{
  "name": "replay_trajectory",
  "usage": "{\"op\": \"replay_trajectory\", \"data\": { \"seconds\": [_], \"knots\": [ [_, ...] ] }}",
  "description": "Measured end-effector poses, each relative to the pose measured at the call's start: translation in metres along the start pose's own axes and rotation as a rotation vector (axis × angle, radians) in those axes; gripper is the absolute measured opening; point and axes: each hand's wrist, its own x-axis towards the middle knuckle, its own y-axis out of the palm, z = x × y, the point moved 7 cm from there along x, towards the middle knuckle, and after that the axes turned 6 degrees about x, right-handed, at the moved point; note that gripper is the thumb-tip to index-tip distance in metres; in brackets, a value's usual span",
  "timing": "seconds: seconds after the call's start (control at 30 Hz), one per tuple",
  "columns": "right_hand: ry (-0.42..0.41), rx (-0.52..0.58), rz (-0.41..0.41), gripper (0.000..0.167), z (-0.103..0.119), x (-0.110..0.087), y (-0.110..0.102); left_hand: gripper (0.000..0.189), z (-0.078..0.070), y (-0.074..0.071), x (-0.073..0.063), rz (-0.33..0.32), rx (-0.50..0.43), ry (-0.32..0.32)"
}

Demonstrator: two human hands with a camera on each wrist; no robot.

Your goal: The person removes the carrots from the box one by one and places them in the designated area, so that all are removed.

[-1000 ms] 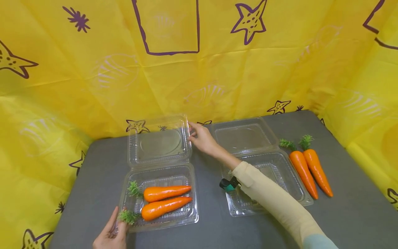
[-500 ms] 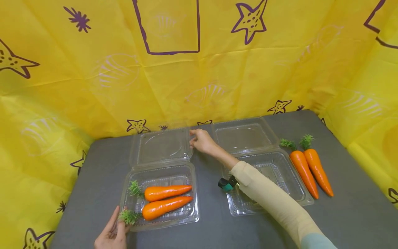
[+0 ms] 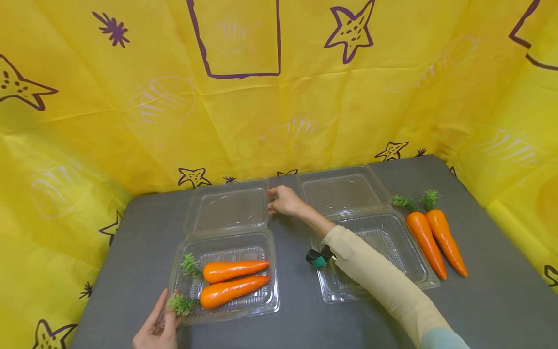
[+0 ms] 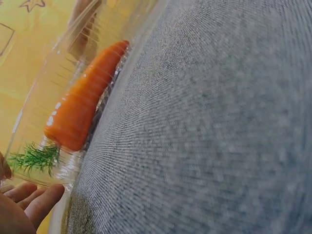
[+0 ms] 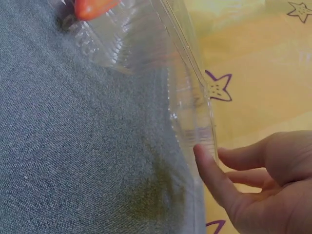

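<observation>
A clear hinged plastic clamshell container point(image 3: 274, 291) stands open on the left, with two orange carrots point(image 3: 235, 292) with green tops lying in its base. My left hand point(image 3: 156, 325) holds the base's near left corner; in the left wrist view its fingers point(image 4: 44, 202) touch the plastic wall. The lid point(image 3: 231, 206) is folded back, lying low over the table at the rear. At the lid's right edge is my right hand point(image 3: 285, 201); the right wrist view shows its thumb point(image 5: 209, 168) and fingers pinching that edge.
A second clear clamshell container point(image 3: 383, 242) lies open to the right, its base partly hidden under my right forearm. Two more carrots point(image 3: 436, 242) lie beside it on the grey table point(image 3: 296, 320). A yellow patterned cloth point(image 3: 305, 106) rises behind the table.
The left container's lid has tipped back and down from a raised slant to nearly flat. My right hand has lowered slightly with its edge. The left hand has stayed at the corner.
</observation>
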Motion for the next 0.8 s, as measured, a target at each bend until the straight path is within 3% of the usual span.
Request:
{"op": "replay_trajectory", "data": {
  "seconds": [0.23, 0.47, 0.63, 0.8],
  "knots": [
    [-0.037, -0.12, 0.037, 0.058, 0.004, -0.004, 0.002, 0.05, 0.0, 0.0, -0.001, -0.004, -0.009, 0.004],
    [-0.148, -0.305, 0.012, 0.057, 0.024, -0.016, -0.003, 0.048, 0.002, -0.002, -0.001, -0.004, -0.025, -0.002],
    [-0.211, -0.353, -0.02, 0.062, 0.048, -0.03, -0.004, 0.045, 0.001, -0.001, -0.001, 0.006, 0.008, 0.014],
    [-0.28, -0.346, 0.028, 0.059, 0.072, -0.048, 0.01, 0.043, 0.001, -0.001, -0.001, 0.012, -0.067, 0.033]
  ]
}}
